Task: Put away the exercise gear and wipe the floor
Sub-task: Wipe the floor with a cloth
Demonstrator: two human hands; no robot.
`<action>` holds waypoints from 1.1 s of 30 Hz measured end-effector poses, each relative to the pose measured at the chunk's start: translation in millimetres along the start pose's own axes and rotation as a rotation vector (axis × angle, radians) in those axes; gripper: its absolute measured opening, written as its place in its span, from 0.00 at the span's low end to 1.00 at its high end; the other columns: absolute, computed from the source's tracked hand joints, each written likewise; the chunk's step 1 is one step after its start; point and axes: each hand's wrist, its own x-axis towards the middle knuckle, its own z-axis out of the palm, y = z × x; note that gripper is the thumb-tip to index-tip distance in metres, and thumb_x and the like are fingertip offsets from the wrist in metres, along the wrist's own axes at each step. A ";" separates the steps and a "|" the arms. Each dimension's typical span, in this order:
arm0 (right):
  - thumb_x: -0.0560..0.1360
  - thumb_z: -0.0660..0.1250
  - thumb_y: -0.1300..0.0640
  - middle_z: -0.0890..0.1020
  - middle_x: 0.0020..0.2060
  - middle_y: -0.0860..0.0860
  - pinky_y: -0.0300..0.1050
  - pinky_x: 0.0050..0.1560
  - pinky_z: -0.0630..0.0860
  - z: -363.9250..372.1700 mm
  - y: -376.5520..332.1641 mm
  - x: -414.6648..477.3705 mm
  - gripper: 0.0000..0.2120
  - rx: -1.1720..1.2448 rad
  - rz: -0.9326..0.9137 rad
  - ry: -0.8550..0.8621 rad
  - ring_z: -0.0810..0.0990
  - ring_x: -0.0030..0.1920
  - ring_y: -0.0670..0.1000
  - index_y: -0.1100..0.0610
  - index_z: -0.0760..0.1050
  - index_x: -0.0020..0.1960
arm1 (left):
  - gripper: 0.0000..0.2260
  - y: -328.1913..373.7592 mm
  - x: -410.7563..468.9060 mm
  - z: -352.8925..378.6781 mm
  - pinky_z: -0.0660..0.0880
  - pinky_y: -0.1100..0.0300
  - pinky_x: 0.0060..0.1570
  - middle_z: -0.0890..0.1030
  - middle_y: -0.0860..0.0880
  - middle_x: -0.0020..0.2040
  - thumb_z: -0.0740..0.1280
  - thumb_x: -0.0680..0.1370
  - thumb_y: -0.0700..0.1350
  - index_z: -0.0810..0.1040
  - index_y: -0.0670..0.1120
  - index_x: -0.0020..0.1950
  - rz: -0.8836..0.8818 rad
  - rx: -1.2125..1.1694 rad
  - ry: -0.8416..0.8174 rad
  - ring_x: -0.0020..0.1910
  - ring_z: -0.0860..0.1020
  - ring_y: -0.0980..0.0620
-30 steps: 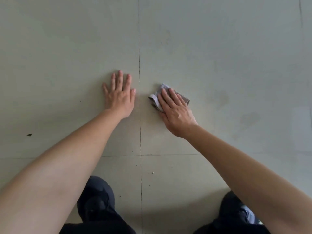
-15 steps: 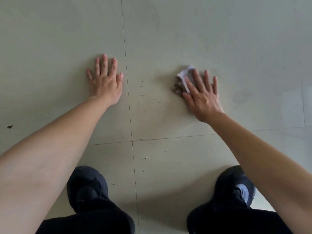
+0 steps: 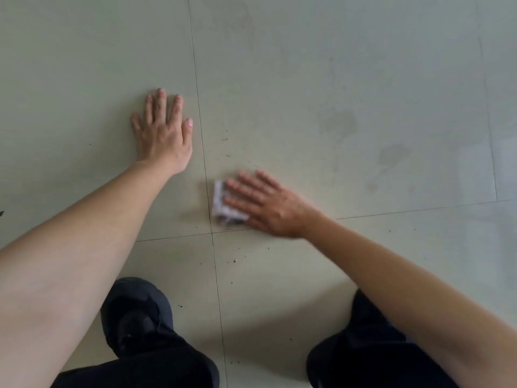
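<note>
Left hand (image 3: 163, 133) was flat on the tiled floor (image 3: 307, 79), fingers spread, holding nothing. Right hand (image 3: 263, 204) lay palm-down, fingers extended, pressing a small folded rag (image 3: 222, 207) against the floor, pinned rather than gripped. Rag sat just right of the grout cross (image 3: 211, 233); it was motion-blurred. Dark specks (image 3: 234, 260) were scattered nearby. Dark shoes (image 3: 137, 315) were at the bottom.

Two dark shoes (image 3: 137, 312) stand apart at the bottom, with a dark fleck (image 3: 1, 213) at the left edge.
</note>
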 end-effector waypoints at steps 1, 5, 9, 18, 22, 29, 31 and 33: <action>0.84 0.51 0.43 0.58 0.79 0.57 0.58 0.79 0.49 -5.6 21.6 -2.6 0.27 -0.010 0.119 0.021 0.53 0.80 0.60 0.52 0.58 0.80 | 0.24 -1.2 0.0 -0.3 0.51 0.36 0.73 0.53 0.42 0.81 0.50 0.84 0.53 0.57 0.47 0.80 0.007 0.000 0.008 0.79 0.51 0.39; 0.84 0.49 0.43 0.53 0.81 0.54 0.59 0.79 0.46 -32.0 96.2 -18.8 0.27 0.009 0.695 0.107 0.49 0.80 0.61 0.48 0.54 0.81 | 0.24 -2.6 -0.4 -2.6 0.51 0.36 0.73 0.53 0.41 0.81 0.51 0.84 0.52 0.58 0.47 0.79 0.011 0.002 0.007 0.79 0.52 0.39; 0.84 0.47 0.44 0.48 0.81 0.55 0.59 0.78 0.40 -42.9 108.3 9.3 0.28 0.170 1.171 0.212 0.43 0.80 0.60 0.51 0.50 0.82 | 0.23 -5.2 3.0 -7.8 0.52 0.37 0.72 0.53 0.41 0.80 0.54 0.83 0.49 0.60 0.46 0.78 -0.006 -0.002 0.034 0.78 0.54 0.39; 0.84 0.51 0.45 0.59 0.79 0.57 0.59 0.79 0.50 -21.7 24.6 78.6 0.25 0.010 0.110 0.016 0.55 0.79 0.62 0.52 0.61 0.79 | 0.23 -17.1 56.8 -26.9 0.54 0.38 0.72 0.53 0.40 0.80 0.55 0.83 0.44 0.60 0.43 0.78 -0.100 -0.050 0.099 0.78 0.53 0.40; 0.84 0.48 0.43 0.57 0.80 0.54 0.56 0.79 0.49 -44.6 112.9 83.5 0.27 -0.028 0.287 0.056 0.53 0.80 0.59 0.50 0.57 0.80 | 0.23 -14.3 83.3 -33.2 0.53 0.38 0.73 0.51 0.43 0.81 0.53 0.84 0.45 0.56 0.45 0.80 -0.065 -0.009 0.060 0.79 0.52 0.42; 0.84 0.48 0.45 0.49 0.81 0.55 0.55 0.79 0.41 -73.7 185.0 105.7 0.28 0.150 1.204 0.228 0.45 0.80 0.61 0.51 0.51 0.81 | 0.24 -12.8 102.8 -29.5 0.58 0.42 0.70 0.54 0.49 0.81 0.53 0.83 0.42 0.57 0.47 0.79 -0.042 0.017 0.043 0.79 0.55 0.46; 0.84 0.49 0.47 0.51 0.81 0.57 0.56 0.78 0.41 -62.8 152.5 127.0 0.27 0.107 1.014 0.222 0.46 0.80 0.62 0.52 0.52 0.81 | 0.23 -15.7 104.7 -32.1 0.60 0.44 0.70 0.56 0.49 0.81 0.54 0.82 0.42 0.60 0.48 0.79 -0.037 0.008 0.037 0.79 0.57 0.47; 0.84 0.50 0.48 0.52 0.81 0.57 0.57 0.78 0.41 -50.5 107.0 143.6 0.26 0.093 0.672 0.152 0.47 0.80 0.62 0.52 0.53 0.81 | 0.23 -17.3 107.2 -35.5 0.62 0.44 0.69 0.59 0.50 0.80 0.55 0.82 0.41 0.63 0.49 0.77 -0.038 -0.016 0.049 0.78 0.59 0.48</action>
